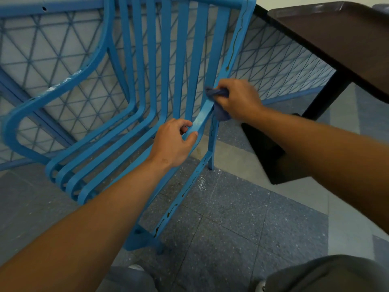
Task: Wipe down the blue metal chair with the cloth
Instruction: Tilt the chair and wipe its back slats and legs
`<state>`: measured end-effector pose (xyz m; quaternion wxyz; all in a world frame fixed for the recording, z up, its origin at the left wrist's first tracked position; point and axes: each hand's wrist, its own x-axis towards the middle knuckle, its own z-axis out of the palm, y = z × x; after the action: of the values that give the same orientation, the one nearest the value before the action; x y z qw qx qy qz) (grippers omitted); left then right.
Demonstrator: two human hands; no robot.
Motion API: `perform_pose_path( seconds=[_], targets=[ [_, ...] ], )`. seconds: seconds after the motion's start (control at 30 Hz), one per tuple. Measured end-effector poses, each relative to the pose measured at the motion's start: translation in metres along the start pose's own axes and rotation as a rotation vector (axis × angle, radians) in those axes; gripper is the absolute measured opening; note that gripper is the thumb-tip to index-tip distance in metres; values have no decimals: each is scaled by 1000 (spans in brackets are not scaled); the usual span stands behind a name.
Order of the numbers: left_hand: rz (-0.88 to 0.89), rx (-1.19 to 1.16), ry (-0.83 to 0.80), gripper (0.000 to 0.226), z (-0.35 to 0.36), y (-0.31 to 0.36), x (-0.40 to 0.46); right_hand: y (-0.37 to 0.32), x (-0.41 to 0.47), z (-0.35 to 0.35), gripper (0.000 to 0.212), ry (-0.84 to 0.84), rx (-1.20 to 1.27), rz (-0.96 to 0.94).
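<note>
The blue metal chair, built of curved slats, fills the middle and left of the head view. My left hand grips the rightmost slat where the seat bends up into the back. Just above it, my right hand holds a crumpled blue-grey cloth pressed against the same slat and the chair's right side rail. Dark drip streaks run down that right rail and the front leg.
A blue wire-mesh fence stands right behind the chair. A dark brown table with a black leg juts in at the upper right. The floor is speckled blue-grey tile. My knees show at the bottom edge.
</note>
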<state>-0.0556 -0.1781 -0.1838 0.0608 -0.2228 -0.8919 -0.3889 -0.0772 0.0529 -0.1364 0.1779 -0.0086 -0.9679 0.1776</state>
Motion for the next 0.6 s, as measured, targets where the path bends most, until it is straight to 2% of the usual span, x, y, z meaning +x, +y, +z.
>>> perform_pose_path(
  seconds=[0.13, 0.23, 0.33, 0.47, 0.6],
  targets=[
    [-9, 6, -8, 32, 0, 0, 2, 12, 38, -34, 17, 99, -11, 105],
    [-12, 3, -7, 32, 0, -1, 3, 8, 37, -32, 17, 133, 20, 127],
    [-8, 4, -3, 32, 1, -1, 1, 1, 9, -8, 14, 69, 51, 72],
    [-4, 1, -5, 32, 0, 0, 1, 2, -1, -2, 17, -32, -53, -28],
    [-9, -4, -7, 31, -1, 0, 2, 9, 30, -28, 18, 32, -127, 24]
  ],
)
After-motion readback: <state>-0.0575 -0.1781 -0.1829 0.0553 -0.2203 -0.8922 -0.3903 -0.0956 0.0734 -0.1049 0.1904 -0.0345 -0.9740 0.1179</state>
